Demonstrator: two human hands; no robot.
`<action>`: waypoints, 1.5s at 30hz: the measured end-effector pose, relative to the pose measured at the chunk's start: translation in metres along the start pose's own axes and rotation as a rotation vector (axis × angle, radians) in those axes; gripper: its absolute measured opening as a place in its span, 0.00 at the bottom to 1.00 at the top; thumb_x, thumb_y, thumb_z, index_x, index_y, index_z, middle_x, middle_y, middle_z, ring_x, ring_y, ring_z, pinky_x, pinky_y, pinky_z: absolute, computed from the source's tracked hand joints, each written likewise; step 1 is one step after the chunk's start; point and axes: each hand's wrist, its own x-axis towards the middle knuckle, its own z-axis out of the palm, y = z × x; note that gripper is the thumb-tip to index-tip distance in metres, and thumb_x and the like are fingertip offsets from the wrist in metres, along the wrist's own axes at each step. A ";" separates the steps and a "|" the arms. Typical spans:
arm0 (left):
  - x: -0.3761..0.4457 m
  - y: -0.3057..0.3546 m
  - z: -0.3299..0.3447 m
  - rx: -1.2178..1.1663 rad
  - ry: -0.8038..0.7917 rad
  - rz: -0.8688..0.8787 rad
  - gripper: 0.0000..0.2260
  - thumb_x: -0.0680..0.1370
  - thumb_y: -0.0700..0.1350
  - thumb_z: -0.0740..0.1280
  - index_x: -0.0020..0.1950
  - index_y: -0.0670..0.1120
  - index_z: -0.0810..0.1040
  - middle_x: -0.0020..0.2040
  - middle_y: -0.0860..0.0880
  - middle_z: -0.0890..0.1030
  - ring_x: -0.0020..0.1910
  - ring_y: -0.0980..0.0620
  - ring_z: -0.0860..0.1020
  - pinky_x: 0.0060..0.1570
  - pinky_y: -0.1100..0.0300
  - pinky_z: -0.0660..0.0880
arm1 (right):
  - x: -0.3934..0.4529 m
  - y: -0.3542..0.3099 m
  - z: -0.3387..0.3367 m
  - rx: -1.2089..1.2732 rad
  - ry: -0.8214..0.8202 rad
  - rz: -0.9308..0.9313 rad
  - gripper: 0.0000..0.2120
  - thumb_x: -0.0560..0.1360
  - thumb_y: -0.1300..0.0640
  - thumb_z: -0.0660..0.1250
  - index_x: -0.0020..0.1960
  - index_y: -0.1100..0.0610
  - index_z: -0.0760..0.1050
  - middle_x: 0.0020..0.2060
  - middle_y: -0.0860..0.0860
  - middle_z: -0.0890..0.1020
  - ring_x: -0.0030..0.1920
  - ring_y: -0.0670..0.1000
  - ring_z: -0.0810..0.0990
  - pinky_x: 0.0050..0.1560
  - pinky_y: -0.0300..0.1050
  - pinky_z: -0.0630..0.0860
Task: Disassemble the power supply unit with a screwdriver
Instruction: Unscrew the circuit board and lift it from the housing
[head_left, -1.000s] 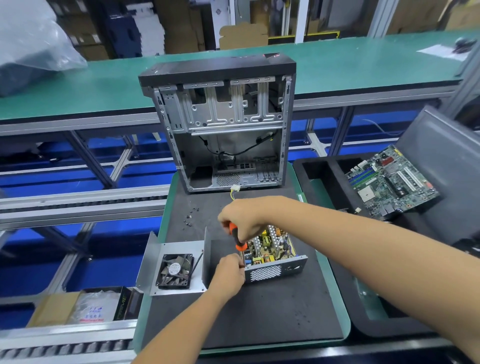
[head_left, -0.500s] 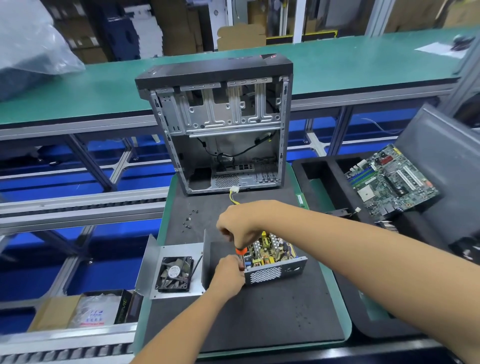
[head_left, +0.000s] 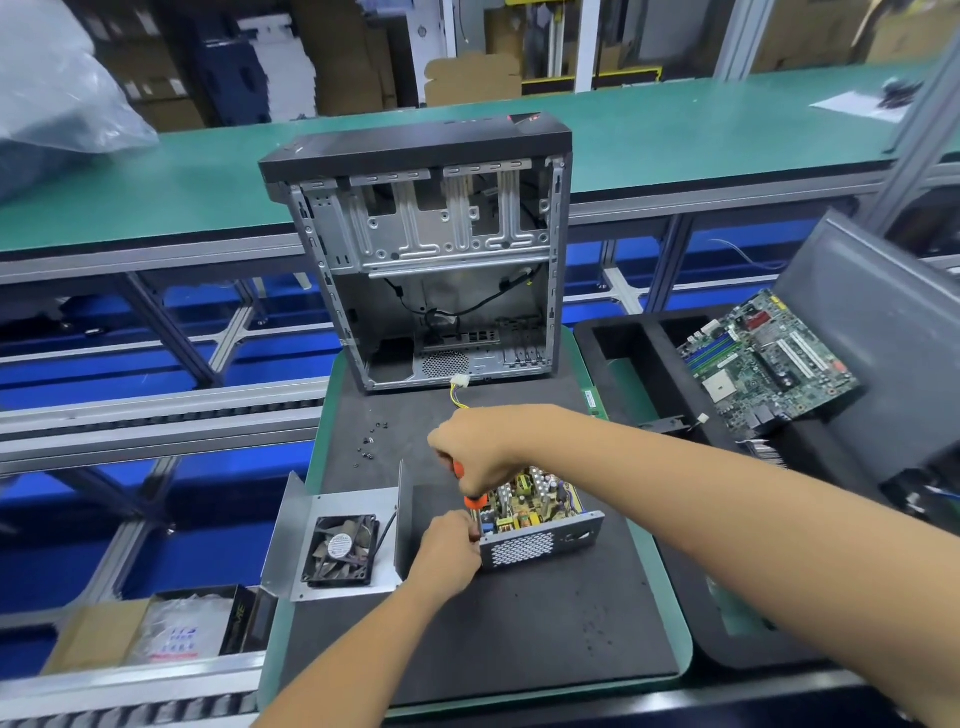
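Observation:
The open power supply unit (head_left: 540, 525) lies on the black mat (head_left: 498, 634), its circuit board with yellow and grey parts exposed behind a perforated metal wall. My right hand (head_left: 475, 449) grips the orange-handled screwdriver (head_left: 470, 491), which points down at the unit's left corner. My left hand (head_left: 449, 548) holds the unit's left end, fingers curled at the screwdriver's tip. The removed metal cover with the black fan (head_left: 343, 548) lies flat just left of the unit.
An empty computer case (head_left: 426, 249) stands upright at the mat's far end. Several small loose screws (head_left: 371, 444) lie on the mat. A motherboard (head_left: 763, 364) rests in a black tray (head_left: 634, 332) at the right. Boxes (head_left: 156, 631) sit low on the left.
The view has shifted slightly. My right hand with the screwdriver has stayed over the unit's left corner, lowering a little; my left hand has kept its hold.

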 end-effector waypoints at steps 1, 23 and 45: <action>0.000 0.000 0.000 0.006 -0.004 0.001 0.12 0.72 0.33 0.60 0.50 0.43 0.77 0.50 0.44 0.78 0.52 0.45 0.76 0.49 0.58 0.73 | -0.001 0.000 0.000 0.012 0.009 -0.022 0.11 0.71 0.63 0.65 0.53 0.63 0.76 0.48 0.59 0.82 0.44 0.56 0.78 0.38 0.47 0.74; 0.000 0.001 -0.001 0.016 -0.022 0.018 0.09 0.71 0.33 0.59 0.44 0.46 0.72 0.45 0.46 0.76 0.45 0.47 0.74 0.43 0.58 0.71 | -0.001 0.001 -0.001 0.003 0.005 -0.008 0.09 0.77 0.59 0.62 0.54 0.63 0.73 0.49 0.57 0.80 0.45 0.56 0.79 0.39 0.46 0.74; 0.001 -0.002 0.002 -0.050 -0.009 0.016 0.10 0.70 0.33 0.58 0.43 0.46 0.72 0.47 0.44 0.77 0.46 0.45 0.76 0.45 0.59 0.71 | -0.004 -0.001 0.000 0.043 0.034 0.088 0.20 0.81 0.47 0.56 0.37 0.60 0.69 0.30 0.55 0.74 0.27 0.53 0.77 0.30 0.44 0.69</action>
